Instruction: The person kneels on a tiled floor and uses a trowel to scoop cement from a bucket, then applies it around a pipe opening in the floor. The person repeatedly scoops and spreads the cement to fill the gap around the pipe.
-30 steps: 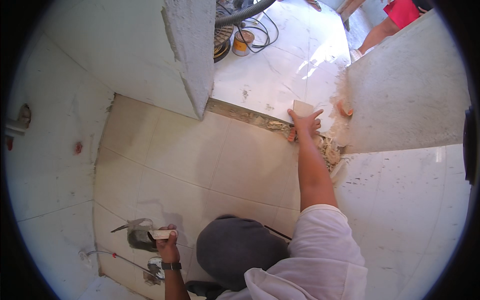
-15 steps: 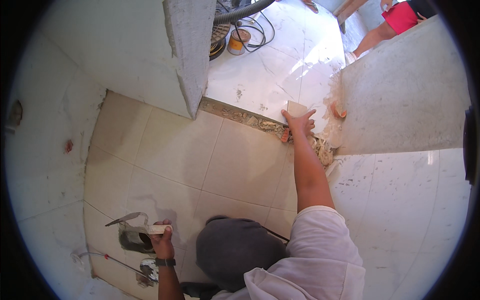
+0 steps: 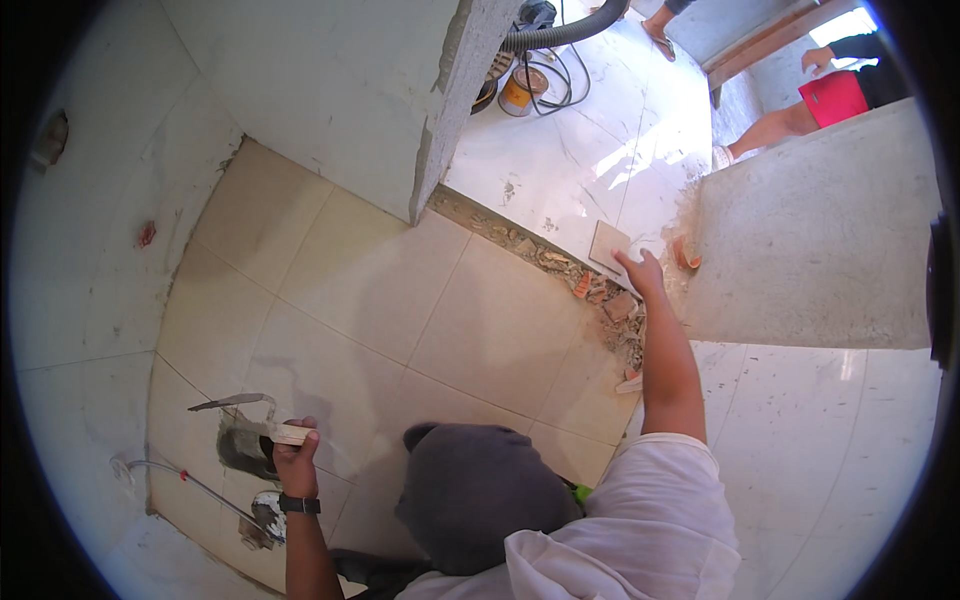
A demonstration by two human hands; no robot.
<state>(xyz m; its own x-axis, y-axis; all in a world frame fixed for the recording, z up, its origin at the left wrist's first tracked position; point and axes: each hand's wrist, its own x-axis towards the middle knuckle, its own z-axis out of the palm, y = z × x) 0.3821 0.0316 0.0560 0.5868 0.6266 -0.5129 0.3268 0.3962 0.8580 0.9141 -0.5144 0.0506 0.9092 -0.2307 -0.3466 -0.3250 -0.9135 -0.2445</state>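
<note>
My left hand (image 3: 297, 462) is closed round the pale handle of a trowel (image 3: 232, 401). The trowel's blade points left, above a rectangular opening (image 3: 243, 446) in the beige tiled floor. My right hand (image 3: 645, 272) reaches far forward with thumb and finger apart. Beside it, a small beige tile piece (image 3: 607, 244) lies on the white tiled floor, at the edge of a rubble-filled gap (image 3: 535, 250). The thumb is at the tile piece's right edge; whether it touches is unclear.
Broken brick (image 3: 620, 305) lies in the gap near my right forearm. An orange pipe stub (image 3: 686, 252) sits by the grey low wall (image 3: 810, 240). A can (image 3: 523, 90), cables and a corrugated hose (image 3: 570, 33) are beyond. A person in red shorts (image 3: 833, 98) is at the far right.
My right hand has moved right, off the small tile piece, which stays on the white floor. My left hand still holds the trowel. The whole view has shifted and turned slightly.
</note>
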